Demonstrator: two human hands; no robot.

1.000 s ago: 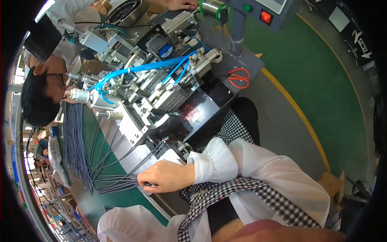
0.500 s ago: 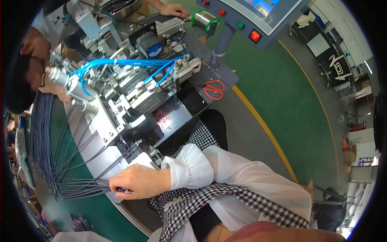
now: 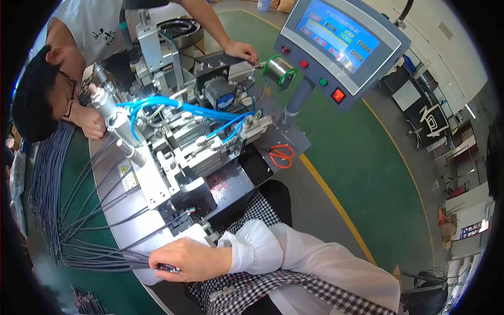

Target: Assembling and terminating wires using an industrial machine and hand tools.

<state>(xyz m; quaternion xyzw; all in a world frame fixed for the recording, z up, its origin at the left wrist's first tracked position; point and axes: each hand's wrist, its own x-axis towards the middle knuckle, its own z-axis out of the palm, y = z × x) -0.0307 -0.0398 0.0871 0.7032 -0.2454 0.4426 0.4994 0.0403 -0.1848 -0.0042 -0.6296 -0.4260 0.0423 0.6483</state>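
My right hand (image 3: 190, 259) is closed round the end of a bunch of dark grey cables (image 3: 105, 262), at the front edge of the table. Small cut ends show below its fingers. Just above the hand, a single grey cable (image 3: 157, 229) lies across a machine's front block, its coloured wire ends (image 3: 190, 211) pointing toward the tooling. The benchtop machine (image 3: 178, 149) has metal cylinders and blue air hoses (image 3: 173, 106). More loose cables fan out to a large hanging bundle (image 3: 50, 178) at the left. My left hand is out of view.
A co-worker (image 3: 63, 79) leans in at the far left, one hand (image 3: 241, 51) by the solder wire spool (image 3: 280, 71). A control screen (image 3: 338, 37) stands behind. Red-handled scissors (image 3: 282, 156) and a black phone (image 3: 255, 167) lie at the machine's right. Another cable bundle (image 3: 88, 302) lies lower left.
The view has tilted up, so the machine, screen and co-worker show more fully. My right hand keeps its hold on the cable bunch. A white sleeve at the lower left has left the view.
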